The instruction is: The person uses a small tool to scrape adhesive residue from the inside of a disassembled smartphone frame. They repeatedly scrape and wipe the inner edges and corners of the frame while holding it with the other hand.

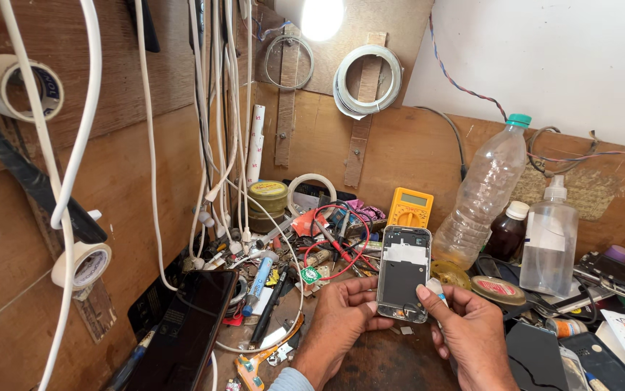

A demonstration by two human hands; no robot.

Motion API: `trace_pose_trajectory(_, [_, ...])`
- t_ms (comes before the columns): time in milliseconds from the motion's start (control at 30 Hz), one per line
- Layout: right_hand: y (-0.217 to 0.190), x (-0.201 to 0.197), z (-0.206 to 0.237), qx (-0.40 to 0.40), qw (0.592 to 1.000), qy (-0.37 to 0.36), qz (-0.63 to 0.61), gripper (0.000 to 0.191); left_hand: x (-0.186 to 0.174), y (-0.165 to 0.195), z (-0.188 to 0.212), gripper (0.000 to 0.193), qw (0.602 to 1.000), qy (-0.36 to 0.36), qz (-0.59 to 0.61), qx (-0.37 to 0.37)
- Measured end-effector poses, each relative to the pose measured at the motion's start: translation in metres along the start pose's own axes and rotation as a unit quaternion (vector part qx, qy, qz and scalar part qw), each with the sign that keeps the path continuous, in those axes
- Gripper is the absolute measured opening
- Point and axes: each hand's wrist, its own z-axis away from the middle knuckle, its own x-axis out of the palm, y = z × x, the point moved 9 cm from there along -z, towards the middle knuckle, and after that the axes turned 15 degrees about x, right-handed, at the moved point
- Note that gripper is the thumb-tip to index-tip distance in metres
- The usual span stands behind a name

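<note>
Gripping in both hands (341,318) (472,326), rectangular silver-rimmed phone frame (404,271).

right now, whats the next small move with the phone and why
Probably press the right thumb down along the phone frame, since the left hand steadies its lower edge and the right hand pinches a small white piece at its side.
</note>
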Motion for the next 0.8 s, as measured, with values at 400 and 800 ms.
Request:
trace_pose_trajectory(400, [0.01,0.009,-0.009,0.021,0.998,-0.037,0.056,0.027,-0.006,0.009,0.001,0.036,0.999,0.036,-0.017,0.008])
trace_pose_trajectory(800, [0.014,0.008,-0.011,0.038,0.997,-0.035,0.063,0.03,-0.011,0.005,0.0,0.033,0.998,0.059,-0.032,-0.007])
